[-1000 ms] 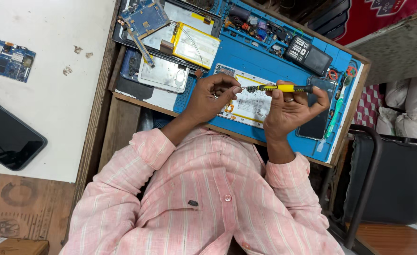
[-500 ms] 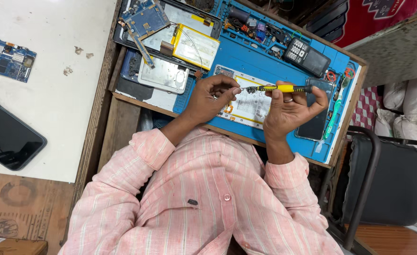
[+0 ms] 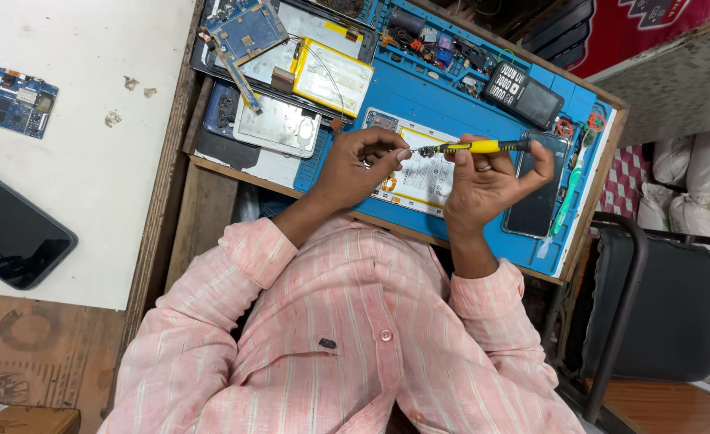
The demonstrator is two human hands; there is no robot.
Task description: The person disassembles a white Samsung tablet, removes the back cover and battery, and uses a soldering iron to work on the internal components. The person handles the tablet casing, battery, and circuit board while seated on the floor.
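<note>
While both hands meet above a blue work mat [image 3: 419, 104], a yellow-handled screwdriver [image 3: 471, 147] lies level between them. Its handle is pinched in the right hand [image 3: 492, 181], whose fingers curl around it, and the left hand [image 3: 359, 167] pinches the metal tip between thumb and forefinger. Under the screwdriver an opened phone [image 3: 419, 173] rests on the mat. Beside the right hand lies a dark phone screen [image 3: 536, 201].
</note>
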